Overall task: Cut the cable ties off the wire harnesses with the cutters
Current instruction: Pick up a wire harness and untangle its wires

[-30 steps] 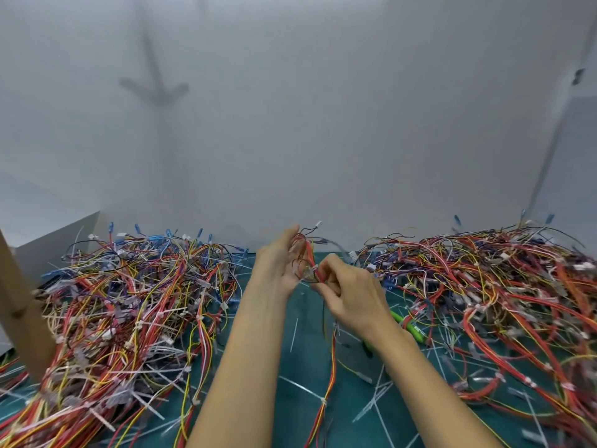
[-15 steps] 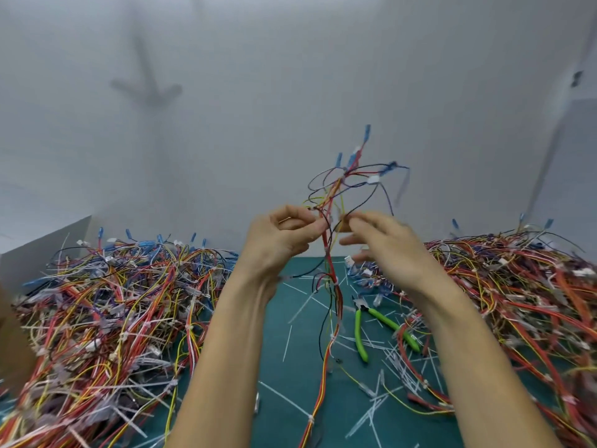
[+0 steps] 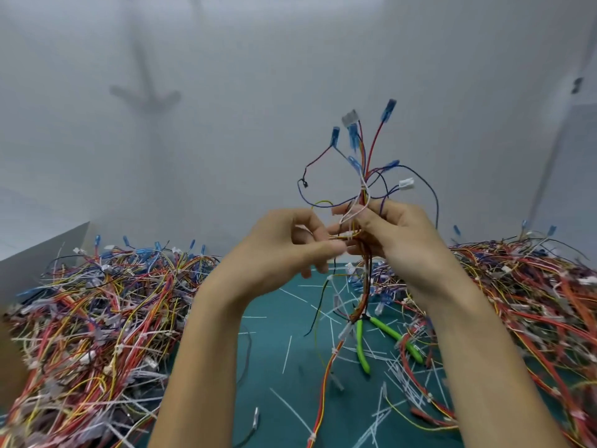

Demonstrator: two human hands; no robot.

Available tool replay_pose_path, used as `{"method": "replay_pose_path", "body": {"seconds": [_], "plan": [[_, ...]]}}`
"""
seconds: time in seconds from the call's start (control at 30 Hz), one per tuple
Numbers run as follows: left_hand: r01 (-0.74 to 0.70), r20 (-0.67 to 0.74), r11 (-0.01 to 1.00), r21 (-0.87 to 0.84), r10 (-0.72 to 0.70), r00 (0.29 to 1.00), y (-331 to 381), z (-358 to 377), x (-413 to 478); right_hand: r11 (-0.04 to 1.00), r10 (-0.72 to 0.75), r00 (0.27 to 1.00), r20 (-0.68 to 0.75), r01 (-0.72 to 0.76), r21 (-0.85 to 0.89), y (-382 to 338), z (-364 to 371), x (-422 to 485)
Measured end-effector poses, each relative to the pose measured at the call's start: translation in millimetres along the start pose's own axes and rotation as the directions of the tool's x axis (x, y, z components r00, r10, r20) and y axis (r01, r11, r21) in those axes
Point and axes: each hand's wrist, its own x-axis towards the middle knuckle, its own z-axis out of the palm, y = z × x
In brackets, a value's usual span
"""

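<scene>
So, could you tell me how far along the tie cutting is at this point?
Done: many cut tie pieces litter the mat. In hand: the left hand and right hand hold one harness raised, white ties on its hanging end; the cutters lie on the mat. Left: the left pile is thick with ties; I cannot tell whether the right pile is finished.

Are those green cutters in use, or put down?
Put down. The green cutters lie on the teal mat, handles spread, touched by neither hand; the left hand and right hand both hold the wire harness.
</scene>
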Motion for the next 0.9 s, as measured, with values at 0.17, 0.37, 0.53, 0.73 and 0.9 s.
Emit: {"method": "replay_pose_path", "body": {"seconds": [0.17, 0.37, 0.53, 0.73, 0.9], "plan": [[-0.075, -0.386, 0.996, 0.057, 0.091, 0.918, 6, -5, 1, 1.0, -0.005, 0.999, 0.054, 0.003, 0.026, -4, 4, -1], [-0.098, -0.427, 0.961, 0.258, 0.205, 0.881, 12, 7, 6, 1.0, 0.015, 0.992, 0.129, -0.017, 0.016, 0, 15, 1], [-0.115, -0.468, 0.992, 0.049, 0.124, 0.875, 14, 12, 7, 1.0, 0.011, 0.987, 0.158, -0.007, -0.025, -2, 12, -1], [-0.164, -0.392, 0.956, -0.244, 0.057, 0.918, 16, 4, 3, 0.999, 0.032, 0.97, 0.24, -0.034, 0.006, -1, 11, -2], [-0.119, -0.356, 0.988, -0.102, 0.075, 0.931, 8, -2, 4, 0.998, 0.054, 0.965, 0.257, -0.045, -0.043, 0, 11, -3]]}}
